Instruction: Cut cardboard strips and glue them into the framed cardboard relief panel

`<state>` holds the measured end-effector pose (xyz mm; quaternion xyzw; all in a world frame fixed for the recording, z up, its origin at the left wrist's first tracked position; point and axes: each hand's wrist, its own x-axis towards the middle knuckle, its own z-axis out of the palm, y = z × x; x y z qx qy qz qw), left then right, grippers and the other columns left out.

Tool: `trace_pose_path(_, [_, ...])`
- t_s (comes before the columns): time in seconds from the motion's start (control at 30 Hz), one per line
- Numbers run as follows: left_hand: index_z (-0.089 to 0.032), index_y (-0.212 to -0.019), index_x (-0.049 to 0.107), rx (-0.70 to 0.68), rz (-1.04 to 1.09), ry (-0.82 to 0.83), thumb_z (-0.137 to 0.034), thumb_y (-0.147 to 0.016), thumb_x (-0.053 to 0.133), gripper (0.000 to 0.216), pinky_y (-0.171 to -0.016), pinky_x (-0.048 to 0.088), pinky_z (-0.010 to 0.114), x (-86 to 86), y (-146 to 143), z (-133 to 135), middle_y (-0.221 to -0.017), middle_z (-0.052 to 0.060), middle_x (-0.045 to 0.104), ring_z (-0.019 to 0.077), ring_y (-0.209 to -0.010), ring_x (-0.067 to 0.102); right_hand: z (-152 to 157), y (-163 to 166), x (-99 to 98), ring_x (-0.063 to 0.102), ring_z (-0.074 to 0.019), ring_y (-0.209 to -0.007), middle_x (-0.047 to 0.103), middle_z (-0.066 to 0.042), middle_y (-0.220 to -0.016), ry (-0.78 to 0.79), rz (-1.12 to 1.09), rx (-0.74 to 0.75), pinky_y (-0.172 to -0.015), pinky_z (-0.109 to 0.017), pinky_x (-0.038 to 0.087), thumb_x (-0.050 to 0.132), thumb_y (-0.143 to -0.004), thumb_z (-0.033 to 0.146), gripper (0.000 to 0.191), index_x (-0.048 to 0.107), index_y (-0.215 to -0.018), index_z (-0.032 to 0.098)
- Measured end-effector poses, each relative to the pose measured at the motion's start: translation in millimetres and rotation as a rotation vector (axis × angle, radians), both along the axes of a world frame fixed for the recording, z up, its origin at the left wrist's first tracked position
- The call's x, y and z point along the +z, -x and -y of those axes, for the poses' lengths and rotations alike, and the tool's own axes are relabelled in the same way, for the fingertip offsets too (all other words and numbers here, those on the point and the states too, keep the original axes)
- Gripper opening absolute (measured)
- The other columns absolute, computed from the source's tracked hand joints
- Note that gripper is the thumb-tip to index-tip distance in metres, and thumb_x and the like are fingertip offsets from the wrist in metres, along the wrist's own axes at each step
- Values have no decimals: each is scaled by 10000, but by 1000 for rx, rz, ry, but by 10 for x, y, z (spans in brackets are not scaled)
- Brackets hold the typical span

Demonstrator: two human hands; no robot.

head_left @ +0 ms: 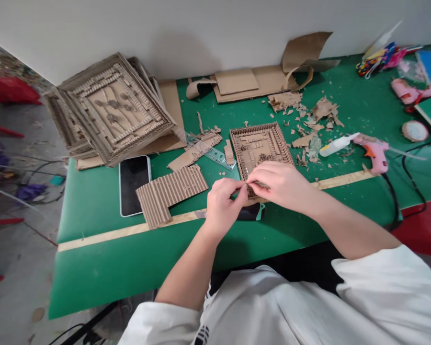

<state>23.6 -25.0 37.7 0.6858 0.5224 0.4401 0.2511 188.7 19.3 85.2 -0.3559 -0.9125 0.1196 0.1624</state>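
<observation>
My left hand (222, 203) and my right hand (278, 182) meet over the green table (104, 263), fingertips pinched together on a small cardboard piece (244, 186). They hover at the near edge of a small cardboard frame (260, 143) decorated with corrugated strips. A dark tool with a teal handle (251, 212) lies under my hands, partly hidden.
A stack of finished cardboard frames (111, 108) stands at the back left. A phone (134, 184), a corrugated sheet (170, 191), and a ruler (215, 155) lie left of my hands. A pink glue gun (375, 153), a glue bottle (335, 144) and cardboard scraps (316, 115) lie right.
</observation>
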Motion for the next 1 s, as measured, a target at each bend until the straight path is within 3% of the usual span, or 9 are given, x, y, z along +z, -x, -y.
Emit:
trace_pose_path(0.2, [-179, -669, 638, -161, 240, 90, -194, -824, 572, 169, -646, 487, 241, 48, -59, 49, -662, 22, 662, 129, -674, 609, 391, -92, -165, 597, -95, -791, 653, -28, -809, -344, -133, -87, -748, -230, 510, 504, -844, 150, 129, 625, -877, 178])
trace_pose_path(0.3, [-180, -606, 620, -305, 342, 201, -217, -836, 567, 238, -654, 493, 243, 51, -103, 78, -628, 26, 647, 129, -671, 605, 574, -189, -214, 616, -108, -825, 660, -32, -838, -353, -205, -89, -771, -245, 539, 567, -800, 116, 165, 616, -944, 180])
trace_pose_path(0.4, [-177, -637, 638, -378, 393, 339, -273, -857, 556, 254, -614, 496, 243, 34, -133, 90, -638, 41, 653, 132, -650, 605, 668, -262, -240, 639, -103, -887, 678, -25, -906, -250, -297, -120, -806, -239, 556, 577, -796, 97, 245, 618, -1016, 197])
trace_pose_path(0.47, [-173, -682, 655, -357, 385, 399, -325, -858, 558, 251, -575, 494, 241, 19, -146, 88, -647, 47, 662, 132, -618, 603, 686, -287, -243, 653, -84, -872, 688, -7, -920, -160, -343, -218, -805, -216, 562, 580, -815, 128, 229, 632, -1020, 218])
trace_pose_path(0.6, [-168, -705, 669, -280, 394, 428, -399, -835, 581, 280, -542, 491, 234, -9, -160, 72, -631, 46, 675, 133, -583, 609, 671, -301, -208, 661, -55, -732, 695, 23, -803, -15, -394, -443, -718, -162, 557, 620, -815, 214, 54, 666, -842, 205])
trace_pose_path(0.87, [-174, -700, 683, -204, 426, 473, -414, -792, 622, 265, -524, 480, 232, -15, -168, 70, -601, 38, 675, 135, -559, 606, 589, -245, -202, 661, -70, -732, 694, 1, -785, 10, -480, -455, -710, -180, 557, 621, -811, 218, 64, 681, -813, 198])
trace_pose_path(1.0, [-170, -689, 678, -130, 577, 576, -405, -756, 650, 247, -557, 495, 237, -52, -181, 53, -580, 22, 656, 125, -551, 599, 612, -236, -162, 650, -79, -725, 684, -1, -762, 12, -512, -360, -697, -210, 551, 581, -833, 199, 109, 679, -786, 211])
